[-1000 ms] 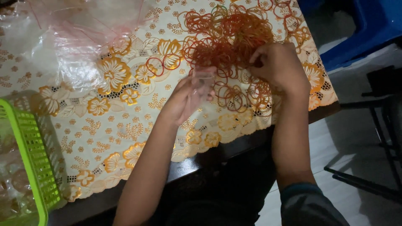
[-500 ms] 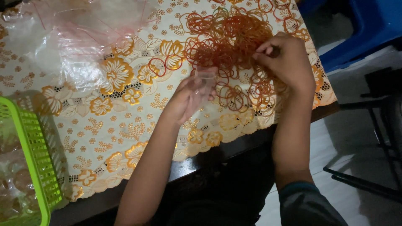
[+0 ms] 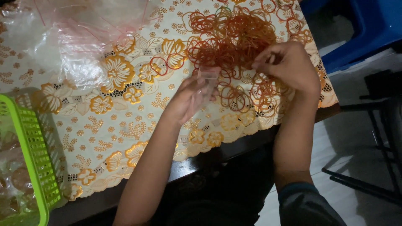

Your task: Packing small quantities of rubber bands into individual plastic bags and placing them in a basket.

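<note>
A heap of orange-red rubber bands [image 3: 234, 39] lies on a cream tablecloth with gold flowers [image 3: 117, 121]. My left hand [image 3: 188, 98] holds a small clear plastic bag [image 3: 208, 79] just below the heap. My right hand [image 3: 289, 65] rests at the heap's right side, fingers pinched on rubber bands at the edge of the pile.
Crumpled clear and pink plastic bags [image 3: 79, 33] lie at the upper left. A green plastic basket [image 3: 29, 146] with wrapped items stands at the left edge. A blue stool [image 3: 360, 29] and dark metal chair legs [image 3: 368, 180] stand right of the table.
My right hand has shifted slightly down and right along the heap. My left hand has stayed in place with the small bag.
</note>
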